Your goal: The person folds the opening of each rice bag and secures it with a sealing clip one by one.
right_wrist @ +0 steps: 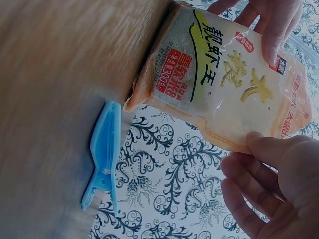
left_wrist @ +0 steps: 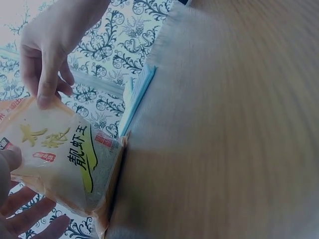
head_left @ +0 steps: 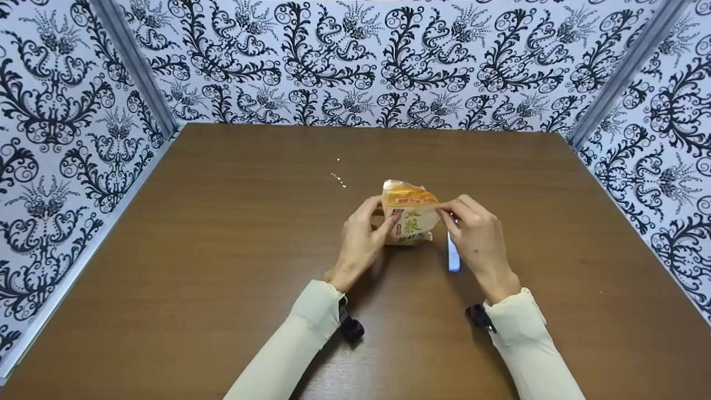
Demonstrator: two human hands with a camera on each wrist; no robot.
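Note:
A small plastic bag of rice (head_left: 411,219), orange and cream with printed characters, stands upright on the table with its top edge uneven. My left hand (head_left: 364,233) holds it from the left, thumb across the front and fingers behind. On the other side, my right hand (head_left: 475,236) pinches the bag's side edge near the top between thumb and forefinger. The right wrist view shows the remaining right fingers loosely bent below that pinch. Close by the bag's right side lies a light blue bag clip (right_wrist: 105,154), partly covered by the right hand in the head view.
Several small white grains (head_left: 339,179) are scattered on the brown wooden table (head_left: 222,250) beyond the left hand. Patterned panels (head_left: 355,66) rise along the table's back and sides, joined by grey corner posts (head_left: 139,66). Dark wrist cameras (head_left: 351,328) hang below the sleeves.

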